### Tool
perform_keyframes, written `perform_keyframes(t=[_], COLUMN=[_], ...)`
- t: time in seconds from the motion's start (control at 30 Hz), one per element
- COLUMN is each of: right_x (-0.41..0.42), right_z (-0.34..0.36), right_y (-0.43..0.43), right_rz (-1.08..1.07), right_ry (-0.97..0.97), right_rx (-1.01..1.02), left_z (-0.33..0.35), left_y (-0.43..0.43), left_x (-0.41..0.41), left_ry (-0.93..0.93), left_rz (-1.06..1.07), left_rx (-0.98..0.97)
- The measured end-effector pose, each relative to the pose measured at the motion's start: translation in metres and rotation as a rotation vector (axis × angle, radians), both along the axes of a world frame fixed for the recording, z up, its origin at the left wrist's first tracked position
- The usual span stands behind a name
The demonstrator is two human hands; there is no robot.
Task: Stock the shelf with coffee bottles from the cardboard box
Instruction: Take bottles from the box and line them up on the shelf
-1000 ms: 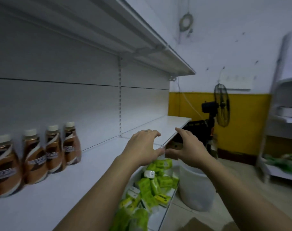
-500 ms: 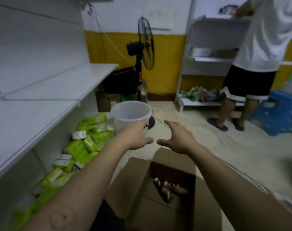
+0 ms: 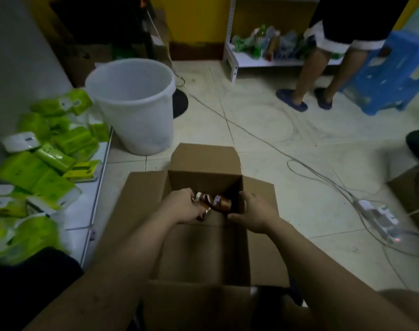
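Head view looks down on our two bare forearms reaching into the open cardboard box (image 3: 205, 185) on the tiled floor (image 3: 263, 130). Our left hand (image 3: 183, 207) sits at the left of the box's far end, fingers curled around something brown beneath it; it looks like a bottle, though most of it is hidden, so we cannot tell for sure. Our right hand (image 3: 252, 212) is on the right, curved around the base end of a coffee bottle (image 3: 214, 201) that lies on its side between both hands, white cap toward the left hand. How tightly the right hand's fingers close on it we cannot tell, since they are hidden behind the hand. The near part of the box interior is bare cardboard, and its flaps are folded outward on all sides.

Beyond the box to the left stands a white plastic bucket (image 3: 134, 108). Further left, green packets (image 3: 48, 163) lie heaped on a low white shelf (image 3: 84, 211). A cable (image 3: 251, 132) runs across the floor to a power strip (image 3: 380, 218) on the right. At the far right another person's legs (image 3: 313, 75) stand by a low white rack (image 3: 234, 60), beside a blue stool (image 3: 392, 75).
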State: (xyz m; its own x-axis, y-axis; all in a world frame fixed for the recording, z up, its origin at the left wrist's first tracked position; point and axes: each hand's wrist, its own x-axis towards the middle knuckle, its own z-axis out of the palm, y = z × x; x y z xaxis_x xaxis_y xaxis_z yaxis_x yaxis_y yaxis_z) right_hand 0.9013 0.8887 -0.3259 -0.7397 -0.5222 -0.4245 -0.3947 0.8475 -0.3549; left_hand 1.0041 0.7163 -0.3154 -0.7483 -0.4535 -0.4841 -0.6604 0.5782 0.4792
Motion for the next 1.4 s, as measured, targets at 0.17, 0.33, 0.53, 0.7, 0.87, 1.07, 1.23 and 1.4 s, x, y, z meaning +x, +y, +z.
perform_keyframes(t=[0.17, 0.33, 0.53, 0.7, 0.87, 1.07, 1.23, 1.4], right_x=[-0.027, -0.047, -0.071, -0.088, -0.103, -0.114, -0.112, -0.091], right_z=[-0.067, -0.119, -0.151, -0.183, -0.222, -0.252, -0.263, -0.269], right_y=[-0.021, -0.044, -0.084, -0.111, -0.113, -0.121, -0.123, -0.12], right_rz=[-0.038, -0.033, 0.06, 0.148, 0.195, 0.266, 0.226, 0.055], right_ry=[-0.17, -0.231, -0.005, -0.01, -0.037, 0.098, 0.107, -0.08], right_rx=[0.058, 0.214, 0.182, 0.216, 0.352, 0.406, 0.532, 0.493], left_z=[-0.073, -0.132, -0.196, -0.237, -0.261, -0.283, -0.288, -0.29], left_y=[-0.008, -0.016, -0.029, -0.037, -0.046, -0.052, -0.054, -0.048], left_x=[-0.016, -0.046, -0.079, -0.091, -0.098, -0.104, -0.109, -0.098], left_ry=[-0.11, -0.176, -0.198, -0.229, -0.213, -0.146, -0.133, -0.118], left_rz=[0.125, 0.332, 0.568, 0.654, 0.844, 0.971, 0.966, 1.01], left_rx=[0.137, 0.33, 0.506, 0.549, 0.716, 0.766, 0.845, 0.883])
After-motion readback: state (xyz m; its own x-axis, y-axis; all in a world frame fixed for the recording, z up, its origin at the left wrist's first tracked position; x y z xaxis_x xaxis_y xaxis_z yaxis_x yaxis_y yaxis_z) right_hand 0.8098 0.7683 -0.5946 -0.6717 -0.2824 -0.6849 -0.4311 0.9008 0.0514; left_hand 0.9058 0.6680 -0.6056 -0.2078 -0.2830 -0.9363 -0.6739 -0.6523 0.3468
